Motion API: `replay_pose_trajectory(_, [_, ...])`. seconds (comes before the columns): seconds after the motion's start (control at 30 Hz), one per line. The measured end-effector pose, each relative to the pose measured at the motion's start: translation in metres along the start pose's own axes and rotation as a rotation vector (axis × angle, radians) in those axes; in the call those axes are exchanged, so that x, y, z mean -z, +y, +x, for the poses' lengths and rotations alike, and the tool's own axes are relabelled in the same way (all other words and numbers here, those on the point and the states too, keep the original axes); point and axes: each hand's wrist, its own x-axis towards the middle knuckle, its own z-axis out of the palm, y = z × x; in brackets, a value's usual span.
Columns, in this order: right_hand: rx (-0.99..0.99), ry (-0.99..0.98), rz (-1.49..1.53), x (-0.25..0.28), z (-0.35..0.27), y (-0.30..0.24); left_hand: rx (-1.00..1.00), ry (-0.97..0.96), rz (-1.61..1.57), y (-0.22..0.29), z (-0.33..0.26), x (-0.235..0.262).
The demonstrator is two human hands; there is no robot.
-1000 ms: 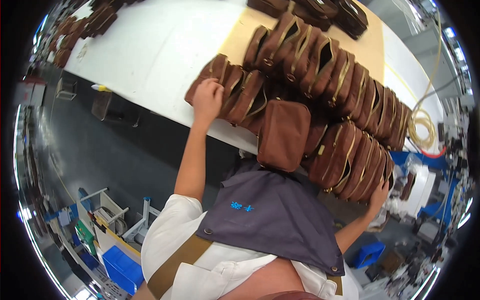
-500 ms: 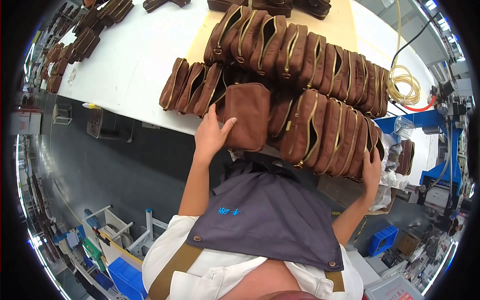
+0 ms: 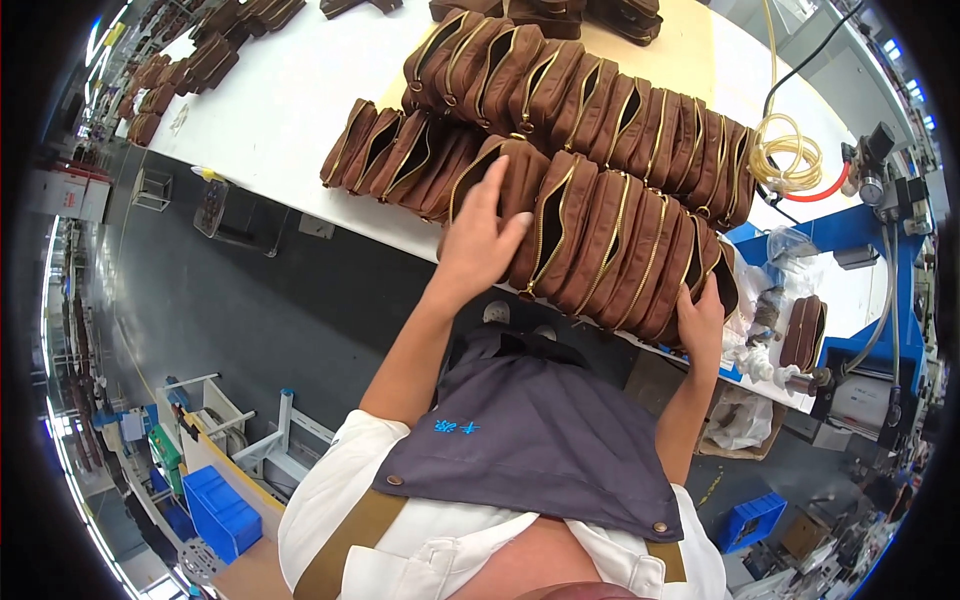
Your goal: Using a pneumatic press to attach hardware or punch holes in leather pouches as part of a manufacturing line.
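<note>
Brown zippered pouches stand packed on edge in a front row, several with gold zips gaping. At the left part of that row, my left hand [image 3: 482,245] lies against a brown pouch [image 3: 518,180], fingers stretched and thumb apart. My right hand [image 3: 702,325] is at the row's right end, thumb and fingers closed over the near edge of an end pouch [image 3: 722,268] whose mouth gapes dark. Its fingertips are partly hidden there. Behind runs a second row of similar pouches [image 3: 585,100], and a few more pouches [image 3: 375,150] lean together on the left.
The white table [image 3: 270,130] has its front edge close to my apron. At right are a coiled yellow hose [image 3: 785,150], a blue machine frame [image 3: 905,300], crumpled plastic and a lone brown pouch [image 3: 803,332]. More dark pouches [image 3: 212,58] lie far left.
The pouch by my left hand, earlier tilted with its flat face up, now stands upright against the row. My left hand has moved right and up; the right end of the row appears shifted left.
</note>
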Motion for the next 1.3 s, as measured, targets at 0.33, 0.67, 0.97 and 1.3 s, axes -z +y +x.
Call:
replay_pose_trajectory(0.33, [0.136, 0.043, 0.018, -0.005, -0.007, -0.036, -0.085, -0.084, 0.103, 0.015, -0.004, 0.002])
replay_pose_trajectory(0.67, [0.307, -0.23, 0.531, -0.077, -0.014, -0.135, -0.199, 0.167, 0.182, -0.017, 0.013, 0.132])
replay_pose_trajectory(0.97, [0.238, -0.237, 0.289, -0.118, 0.019, -0.131, -0.049, 0.08, 0.588, -0.11, 0.08, 0.134])
replay_pose_trajectory(1.3, [-0.056, -0.316, 0.717, -0.047, 0.021, -0.114, -0.122, 0.3, 0.442, -0.11, 0.099, 0.149])
